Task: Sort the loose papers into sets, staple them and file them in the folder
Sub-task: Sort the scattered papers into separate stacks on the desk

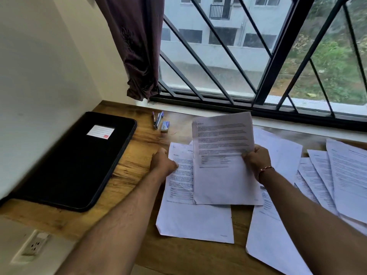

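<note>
Sheet (222, 155), printed, text block with a small table: pinched at its right edge by the right hand (256, 159), thumb on the face and fingers curled behind. It is raised and tilted toward the reader, probably so its heading can be checked against the next item.

Second sheet (181, 175), printed, similar layout: gripped at its left edge by the left hand (162, 161), fingers curled round the margin. It sits just left of the raised sheet and partly under it. Holding the two side by side suggests a comparison, to judge whether both belong in one set.

Bottom sheet (194, 223), mostly blank where visible: flat on the desk (139, 155), nearer the body than both hands and under the two held sheets. Possibly the start of a set; cannot tell.

Loose papers (337, 175), unsorted: fanned out on the desk to the right of the right hand, overlapped so the top margins show; more lie beneath the right forearm. Sorting judged at an early stage; nothing seen stapled.

Stapler (157, 120), with small staple box (165, 126) just beside it: on the desk beyond the left hand, near the window sill, untouched, handy for the stapling step.

Folder (75, 161), black, white label, closed: flat on the desk well to the left of the left hand, kept apart from the papers until filing.

Window (258, 56), barred, beyond both hands; curtain (135, 46) hanging beyond the left hand, above the stapler.
</note>
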